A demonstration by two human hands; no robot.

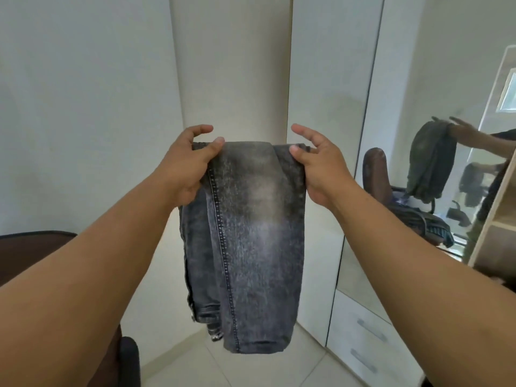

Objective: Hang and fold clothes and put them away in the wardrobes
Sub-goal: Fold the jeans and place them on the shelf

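Held folded jeans (pixel 251 233) up, left hand (pixel 184 169) and right hand (pixel 315 169) each pinching a top corner; best kept level, edges aligned, before shelving.

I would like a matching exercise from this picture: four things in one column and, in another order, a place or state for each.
Things:
1. jeans
2. left hand
3. mirror
4. drawers

Places or states:
a. at the lower right, shut
b. folded, hanging in the air
c. pinches the top left edge of the denim
d. on the right, reflects the garment

Pairs: 1-b, 2-c, 3-d, 4-a
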